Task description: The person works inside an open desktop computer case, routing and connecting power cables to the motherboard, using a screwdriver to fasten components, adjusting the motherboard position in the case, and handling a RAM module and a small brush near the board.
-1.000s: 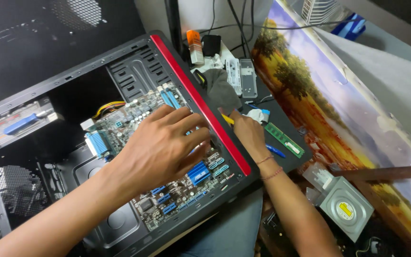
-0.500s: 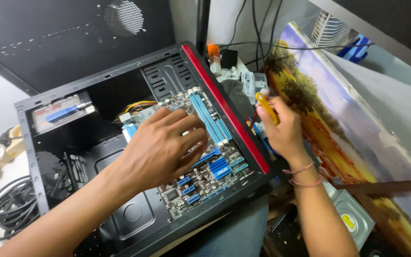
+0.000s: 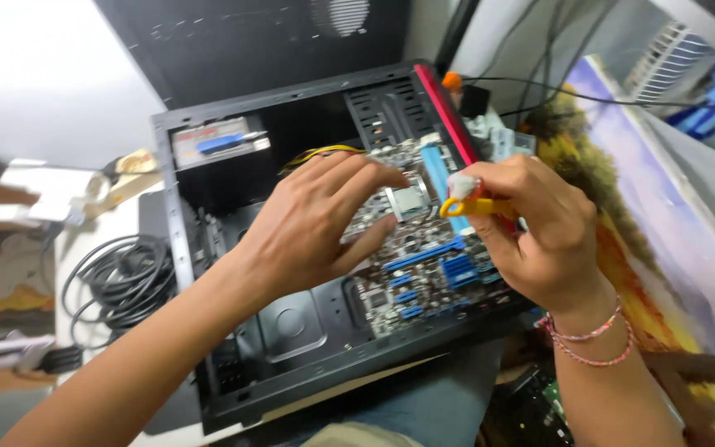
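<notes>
Two hands busy: our left hand (image 3: 312,236) spread on the fragile motherboard (image 3: 424,257); right hand (image 3: 531,236) pinches a light yellow-handled tool (image 3: 475,205).

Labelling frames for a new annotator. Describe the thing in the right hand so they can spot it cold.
Start at the open black computer case lying on its side with the motherboard exposed. Above the board's right edge, beside the case's red trim, the right hand pinches a small yellow syringe-like tube. It has a yellow finger ring and a whitish end, the only yellow item held above the blue slots.
</notes>
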